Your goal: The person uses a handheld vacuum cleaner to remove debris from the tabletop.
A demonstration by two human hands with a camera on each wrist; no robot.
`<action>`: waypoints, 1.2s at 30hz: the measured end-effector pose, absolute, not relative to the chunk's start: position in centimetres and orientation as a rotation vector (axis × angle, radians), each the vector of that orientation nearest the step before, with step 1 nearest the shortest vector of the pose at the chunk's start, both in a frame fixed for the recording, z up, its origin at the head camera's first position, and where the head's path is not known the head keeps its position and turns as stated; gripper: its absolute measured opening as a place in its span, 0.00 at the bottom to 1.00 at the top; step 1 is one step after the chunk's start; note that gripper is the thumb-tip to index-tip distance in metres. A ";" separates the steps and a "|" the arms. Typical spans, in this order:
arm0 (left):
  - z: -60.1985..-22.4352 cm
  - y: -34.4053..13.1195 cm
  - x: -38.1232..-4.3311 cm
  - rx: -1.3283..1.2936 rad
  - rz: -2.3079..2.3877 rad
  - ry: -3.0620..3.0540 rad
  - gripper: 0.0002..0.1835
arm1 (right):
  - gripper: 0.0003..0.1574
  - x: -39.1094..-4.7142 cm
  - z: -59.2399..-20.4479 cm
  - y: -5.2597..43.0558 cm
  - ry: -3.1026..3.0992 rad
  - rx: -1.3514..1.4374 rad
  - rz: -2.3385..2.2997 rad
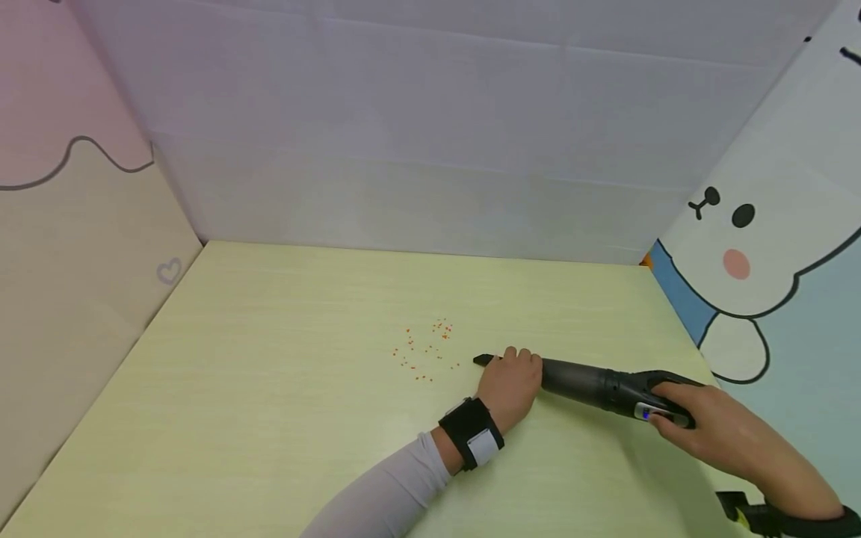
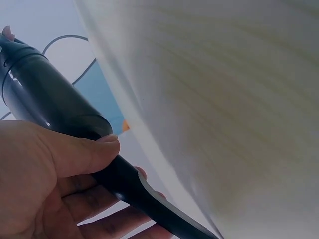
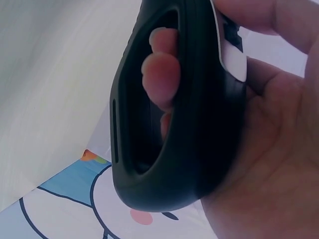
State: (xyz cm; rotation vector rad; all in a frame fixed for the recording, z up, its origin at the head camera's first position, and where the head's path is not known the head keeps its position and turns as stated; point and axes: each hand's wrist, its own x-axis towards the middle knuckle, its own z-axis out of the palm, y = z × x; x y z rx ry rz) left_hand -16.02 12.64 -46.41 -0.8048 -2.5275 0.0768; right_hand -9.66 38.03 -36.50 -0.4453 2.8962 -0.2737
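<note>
A black handheld vacuum cleaner (image 1: 581,381) is held above the right part of the table, its narrow nozzle (image 1: 482,359) pointing left. My left hand (image 1: 513,381) grips it near the nozzle; in the left wrist view the thumb lies along the dark nozzle piece (image 2: 127,186) with the fingers curled beneath. At the rear, my right hand (image 1: 716,430) holds the handle, and the right wrist view shows fingertips coming through the handle loop (image 3: 117,134). A small blue light glows on the handle. Several tiny orange crumbs (image 1: 428,349) lie scattered left of the nozzle tip.
The pale yellow tabletop (image 1: 269,359) meets a white back panel (image 1: 417,149). A beige and pink panel (image 1: 81,246) borders the left side, and a panel with a cartoon drawing (image 1: 773,261) borders the right, close to my right arm.
</note>
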 end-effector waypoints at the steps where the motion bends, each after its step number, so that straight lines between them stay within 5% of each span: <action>1: -46.4 12.6 -16.0 -0.805 0.076 -2.527 0.05 | 0.23 -9.6 -36.5 38.0 2.896 -0.445 -0.272; 36: -46.7 12.0 -16.0 -0.814 0.038 -2.614 0.05 | 0.20 -10.0 -36.8 37.5 2.918 -0.542 -0.290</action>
